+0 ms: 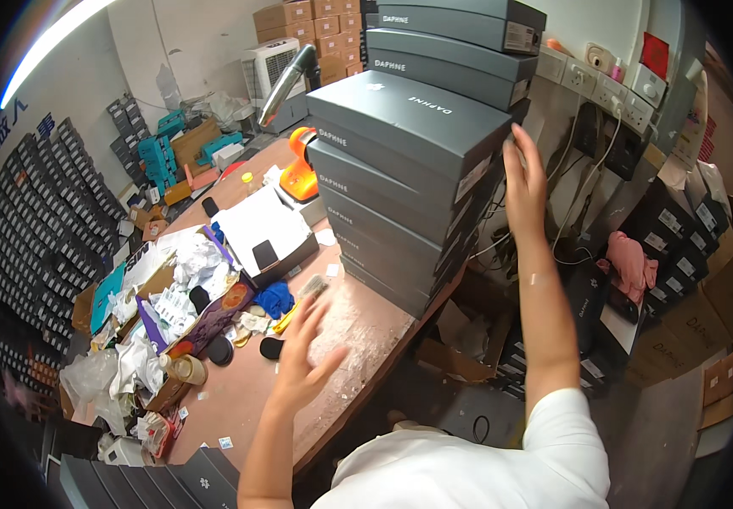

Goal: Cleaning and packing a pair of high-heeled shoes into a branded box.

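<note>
A tall stack of dark grey shoe boxes (383, 195) stands on the right part of the worktable, with more shoe boxes (455, 66) piled behind it. My right hand (525, 170) is raised at the right end of the front stack. Its fingers are stretched out by the corner of the top box; whether they press on it I cannot tell. My left hand (305, 360) hovers over the table in front of the stack, slightly blurred, fingers spread and holding nothing. Just beyond its fingertips lies a small brush-like item (314, 286).
An orange tape dispenser (300, 174) sits left of the stack. Cartons of crumpled paper (201, 263), a blue cloth (275, 300) and round black pads (219, 350) crowd the table's left side. Power sockets (608, 89) with hanging cables line the right wall. More dark boxes (150, 483) stand at lower left.
</note>
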The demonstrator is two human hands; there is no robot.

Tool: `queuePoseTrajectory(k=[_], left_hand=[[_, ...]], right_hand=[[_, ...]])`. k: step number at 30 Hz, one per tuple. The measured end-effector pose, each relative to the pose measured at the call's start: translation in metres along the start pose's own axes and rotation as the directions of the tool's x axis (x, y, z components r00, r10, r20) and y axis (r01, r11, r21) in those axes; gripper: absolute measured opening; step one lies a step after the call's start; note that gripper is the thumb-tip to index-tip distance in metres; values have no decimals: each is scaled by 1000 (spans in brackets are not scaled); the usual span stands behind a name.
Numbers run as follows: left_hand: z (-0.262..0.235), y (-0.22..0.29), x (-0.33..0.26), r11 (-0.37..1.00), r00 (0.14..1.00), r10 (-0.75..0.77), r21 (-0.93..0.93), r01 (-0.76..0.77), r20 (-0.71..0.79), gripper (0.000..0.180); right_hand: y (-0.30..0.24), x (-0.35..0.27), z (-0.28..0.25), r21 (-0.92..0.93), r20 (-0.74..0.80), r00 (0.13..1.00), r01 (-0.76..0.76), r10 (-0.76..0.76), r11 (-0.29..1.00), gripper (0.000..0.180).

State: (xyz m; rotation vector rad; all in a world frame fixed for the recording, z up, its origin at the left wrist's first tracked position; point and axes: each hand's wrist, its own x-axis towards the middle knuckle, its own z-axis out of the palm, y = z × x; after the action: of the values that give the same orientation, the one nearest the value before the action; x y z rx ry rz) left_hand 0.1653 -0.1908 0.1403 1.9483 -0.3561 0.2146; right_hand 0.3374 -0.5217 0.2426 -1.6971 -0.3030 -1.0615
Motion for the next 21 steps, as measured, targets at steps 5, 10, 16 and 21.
queuePoseTrajectory(k=[5,10,16,21], left_hand=[[-76,-108,-221,768,593,-640,-396,503,-489,52],[-117,-83,-363,763,287,-498,-256,594,-818,43],[-118,-65,-459,558,56,-370,-173,811,-927,47],[-109,-91,-529,328,24,-503,-165,930,-864,59]], right_hand=[[-28,-230,78,269,630,741,-488,232,830,23],[-114,-499,165,-163,942,-330,-628,-70,761,66],[-228,-662,234,-456,848,-526,-664,64,593,77],[-231,-716,236,-571,813,-535,-659,228,490,56]])
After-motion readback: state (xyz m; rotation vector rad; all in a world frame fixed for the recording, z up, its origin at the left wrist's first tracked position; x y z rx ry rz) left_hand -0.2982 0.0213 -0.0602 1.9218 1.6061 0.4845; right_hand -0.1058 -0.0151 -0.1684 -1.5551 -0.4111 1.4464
